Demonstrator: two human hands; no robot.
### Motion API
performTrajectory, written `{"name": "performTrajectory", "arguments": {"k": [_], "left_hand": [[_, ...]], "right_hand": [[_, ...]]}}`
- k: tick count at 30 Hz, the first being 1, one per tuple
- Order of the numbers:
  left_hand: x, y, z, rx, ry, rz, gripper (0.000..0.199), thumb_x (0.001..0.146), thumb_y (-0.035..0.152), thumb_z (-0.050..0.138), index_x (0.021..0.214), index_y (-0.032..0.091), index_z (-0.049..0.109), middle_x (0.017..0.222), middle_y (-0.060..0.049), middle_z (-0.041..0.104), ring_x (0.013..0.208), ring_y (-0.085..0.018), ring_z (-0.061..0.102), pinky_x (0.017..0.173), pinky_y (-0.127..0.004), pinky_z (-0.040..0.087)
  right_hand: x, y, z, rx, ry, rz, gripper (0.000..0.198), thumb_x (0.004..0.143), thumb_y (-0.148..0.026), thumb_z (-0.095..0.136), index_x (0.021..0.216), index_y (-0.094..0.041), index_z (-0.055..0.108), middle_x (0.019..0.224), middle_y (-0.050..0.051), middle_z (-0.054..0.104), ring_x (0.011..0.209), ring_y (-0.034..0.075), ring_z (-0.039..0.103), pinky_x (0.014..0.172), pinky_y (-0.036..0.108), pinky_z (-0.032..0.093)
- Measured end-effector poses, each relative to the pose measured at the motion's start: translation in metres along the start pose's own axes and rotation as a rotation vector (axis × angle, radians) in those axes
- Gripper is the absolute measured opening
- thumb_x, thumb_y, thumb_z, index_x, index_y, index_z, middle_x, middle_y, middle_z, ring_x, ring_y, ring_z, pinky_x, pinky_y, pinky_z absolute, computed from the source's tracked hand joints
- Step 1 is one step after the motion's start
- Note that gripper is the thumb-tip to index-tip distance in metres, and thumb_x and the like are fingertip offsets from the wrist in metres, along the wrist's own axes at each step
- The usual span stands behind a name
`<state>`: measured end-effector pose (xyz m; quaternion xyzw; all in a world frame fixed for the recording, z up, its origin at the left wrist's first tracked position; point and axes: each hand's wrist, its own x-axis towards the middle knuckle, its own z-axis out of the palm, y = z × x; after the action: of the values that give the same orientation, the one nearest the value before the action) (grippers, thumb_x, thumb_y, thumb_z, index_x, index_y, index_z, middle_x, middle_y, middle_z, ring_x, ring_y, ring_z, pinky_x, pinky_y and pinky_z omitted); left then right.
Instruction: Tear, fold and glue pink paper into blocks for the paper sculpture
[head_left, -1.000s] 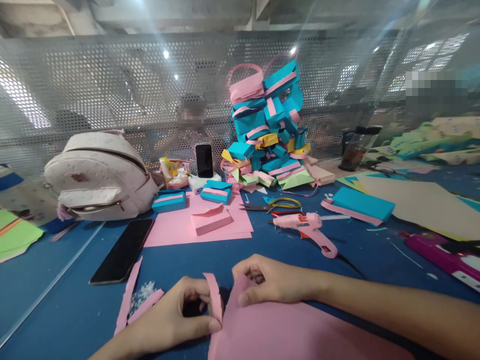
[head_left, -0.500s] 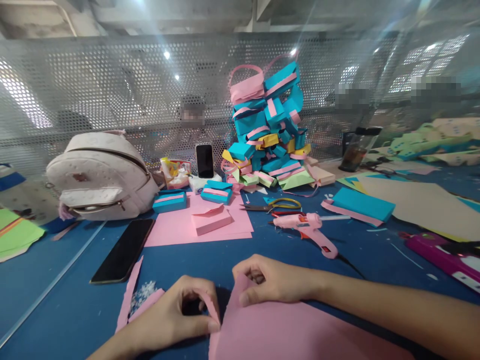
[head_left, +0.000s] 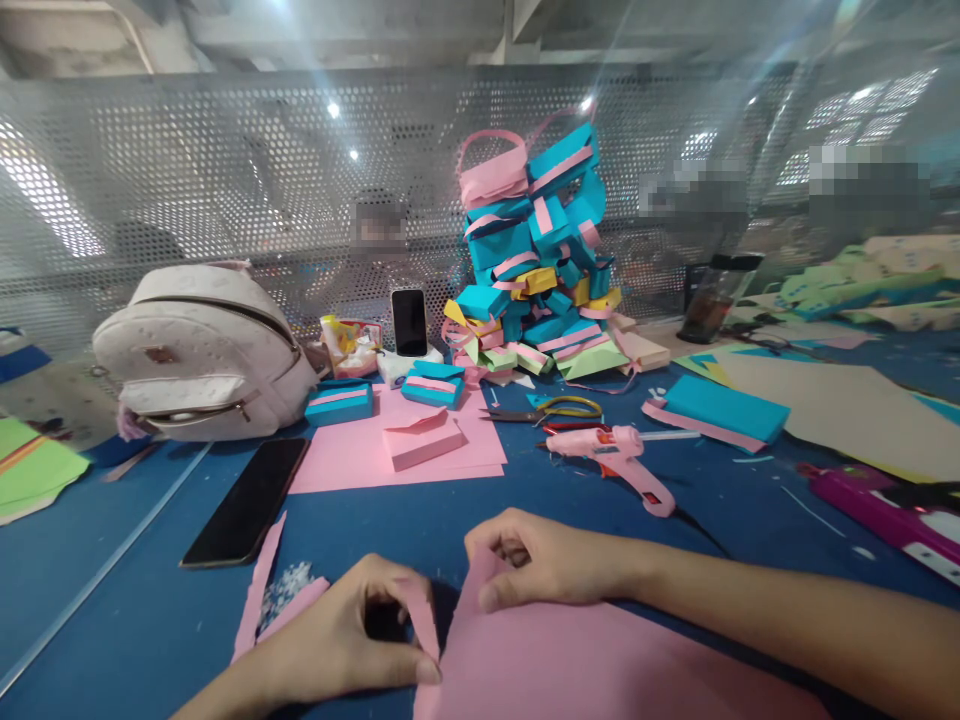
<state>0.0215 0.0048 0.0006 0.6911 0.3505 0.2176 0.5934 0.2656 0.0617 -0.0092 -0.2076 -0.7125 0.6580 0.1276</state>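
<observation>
A grey perforated screen is standing along the far side of a blue table, small white lights are glaring against it, a pale beamed ceiling is stretching overhead, and bright panels are glowing at the far right

Your blue tabletop carries a white backpack at left, with a black phone lying flat in front of it. Nearer you lie torn pink strips beside small white bits. Pink sheets lie mid-table; to their right are yellow-handled scissors, a pink glue gun and a purple object.
</observation>
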Motion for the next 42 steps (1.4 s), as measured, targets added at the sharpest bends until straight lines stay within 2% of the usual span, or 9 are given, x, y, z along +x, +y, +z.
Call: {"name": "performTrajectory", "arguments": {"k": [4,11,14,18,21,27,33,38,42], "left_hand": [[0.001,0.0002,-0.0023,0.048,-0.019,0.058,0.02,0.078,0.03,0.077,0.07,0.013,0.072,0.068,-0.003,0.064,0.069,-0.014,0.056,0.065,-0.024,0.04],[-0.0007,-0.0046,-0.0029,-0.002,-0.016,0.048,0.017,0.077,0.03,0.078,0.072,0.014,0.073,0.071,-0.003,0.065,0.07,-0.014,0.056,0.065,-0.024,0.041],[-0.0001,-0.0046,-0.0029,-0.004,-0.033,0.046,0.02,0.076,0.033,0.079,0.073,0.014,0.075,0.072,-0.005,0.067,0.071,-0.015,0.057,0.066,-0.024,0.042],[0.0003,-0.0055,-0.0029,-0.006,-0.056,-0.028,0.03,0.069,0.043,0.084,0.072,0.014,0.076,0.069,-0.003,0.065,0.068,-0.015,0.055,0.065,-0.025,0.04],[-0.0001,-0.0054,-0.0026,-0.024,-0.068,-0.061,0.036,0.069,0.049,0.082,0.074,0.014,0.076,0.071,-0.003,0.064,0.067,-0.014,0.053,0.065,-0.026,0.04],[-0.0001,-0.0017,-0.0027,0.019,-0.056,0.006,0.029,0.072,0.041,0.082,0.069,0.014,0.075,0.068,-0.004,0.065,0.068,-0.015,0.055,0.064,-0.024,0.04],[-0.0011,-0.0078,-0.0026,0.011,-0.084,0.031,0.022,0.072,0.034,0.081,0.069,0.013,0.074,0.067,-0.005,0.065,0.063,-0.012,0.055,0.056,-0.021,0.04],[-0.002,-0.0075,-0.0045,0.052,-0.07,0.094,0.018,0.074,0.032,0.079,0.071,0.015,0.074,0.07,-0.006,0.07,0.068,-0.015,0.059,0.065,-0.026,0.045],[-0.0007,-0.0035,-0.005,0.076,-0.106,0.079,0.026,0.075,0.042,0.08,0.076,0.016,0.077,0.071,-0.007,0.071,0.071,-0.018,0.061,0.069,-0.028,0.045]], "right_hand": [[0.0002,0.0002,-0.0003,0.012,-0.007,-0.005,0.041,0.078,-0.05,0.075,0.074,-0.015,0.054,0.071,-0.005,0.048,0.067,0.009,0.042,0.059,0.021,0.031],[0.0006,0.0014,-0.0006,0.017,-0.005,-0.02,0.044,0.074,-0.052,0.077,0.073,-0.016,0.053,0.069,-0.005,0.045,0.066,0.009,0.041,0.058,0.02,0.03],[0.0002,0.0015,-0.0008,0.023,-0.004,-0.012,0.044,0.073,-0.05,0.079,0.073,-0.016,0.053,0.069,-0.006,0.045,0.067,0.009,0.041,0.059,0.02,0.03],[-0.0004,0.0,-0.0004,0.025,0.003,-0.009,0.04,0.078,-0.05,0.075,0.074,-0.015,0.055,0.072,-0.005,0.049,0.067,0.009,0.042,0.06,0.021,0.031],[-0.0005,-0.0013,-0.0002,0.012,0.009,-0.006,0.04,0.077,-0.049,0.076,0.074,-0.015,0.056,0.071,-0.005,0.049,0.066,0.009,0.042,0.059,0.021,0.03],[-0.0005,-0.0015,-0.0008,0.013,-0.006,-0.021,0.039,0.077,-0.05,0.076,0.075,-0.015,0.057,0.073,-0.004,0.052,0.067,0.009,0.042,0.06,0.021,0.032],[-0.0001,-0.001,-0.0009,0.01,-0.005,-0.016,0.04,0.077,-0.051,0.075,0.074,-0.015,0.057,0.074,-0.004,0.052,0.068,0.009,0.044,0.062,0.021,0.033],[0.0005,-0.0012,-0.0007,0.023,-0.003,-0.018,0.045,0.07,-0.054,0.08,0.073,-0.016,0.057,0.072,-0.005,0.051,0.067,0.009,0.044,0.062,0.021,0.033],[-0.0003,-0.001,-0.0007,0.015,-0.002,-0.016,0.041,0.077,-0.052,0.074,0.074,-0.015,0.057,0.073,-0.004,0.052,0.067,0.009,0.044,0.062,0.021,0.034]]}}
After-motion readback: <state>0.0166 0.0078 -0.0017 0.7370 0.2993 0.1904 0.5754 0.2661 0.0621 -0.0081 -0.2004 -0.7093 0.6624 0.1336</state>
